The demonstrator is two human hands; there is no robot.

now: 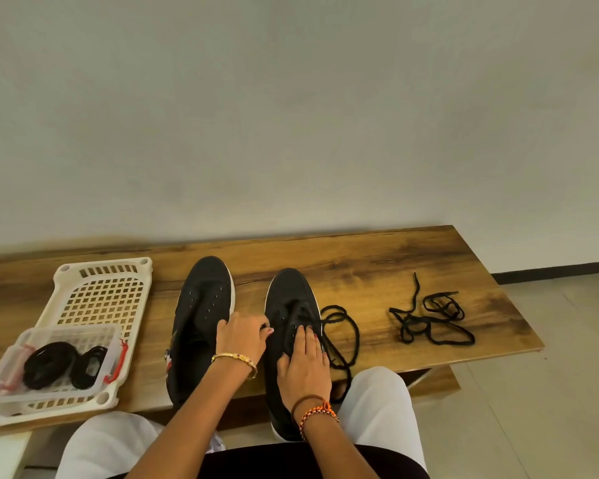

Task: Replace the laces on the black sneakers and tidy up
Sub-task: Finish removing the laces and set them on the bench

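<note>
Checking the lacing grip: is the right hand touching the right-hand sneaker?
Touching. The head view shows the right hand lying flat on the right-hand sneaker, fingers over its eyelets, no gap between them.

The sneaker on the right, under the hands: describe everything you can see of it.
The right sneaker is black, fabric-looking, with a white sole edge. It lies on the wooden bench, toe pointing away, heel overhanging the near edge toward the person's lap. A black lace runs through its upper eyelets and trails in loops onto the bench at its right. The right hand rests flat across its tongue and eyelets; the left hand touches its left side, fingertips curled at the eyelet row.
</note>
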